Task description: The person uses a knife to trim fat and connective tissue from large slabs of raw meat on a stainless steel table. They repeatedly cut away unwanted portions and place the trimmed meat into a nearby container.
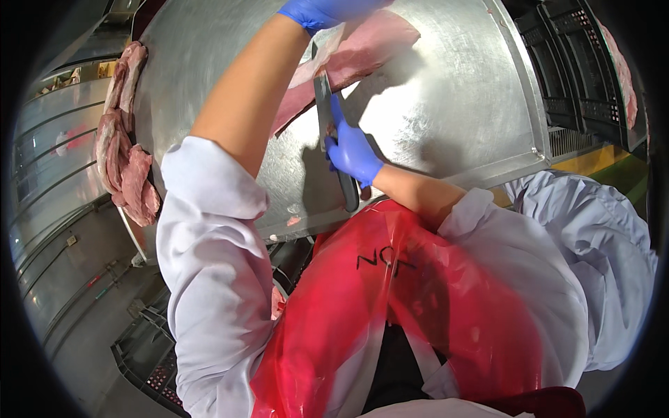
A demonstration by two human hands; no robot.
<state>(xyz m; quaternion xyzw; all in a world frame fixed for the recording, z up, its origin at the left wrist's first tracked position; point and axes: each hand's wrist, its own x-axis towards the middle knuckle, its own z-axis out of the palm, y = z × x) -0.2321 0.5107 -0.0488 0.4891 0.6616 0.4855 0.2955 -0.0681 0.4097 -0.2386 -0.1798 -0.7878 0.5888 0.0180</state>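
Observation:
A long pink cut of meat (373,49) lies on the metal table (446,90), with a paler whitish layer on its upper face. My right hand (357,155), in a blue glove, is closed round a knife (325,108). Its index finger stretches along the blade, and the dark handle points back toward me. The blade's front part meets the near side of the meat. My left hand (324,12), also gloved in blue, is over the far part of the meat at the top edge. Its fingers are blurred and partly cut off, so their grip is hidden.
Several strips of meat (125,150) hang over the table's left edge. Black crates (575,66) stand beyond its raised right rim, with more meat (619,73) at the far right. Another dark crate (150,362) is low on the left. A red apron (397,292) covers my front.

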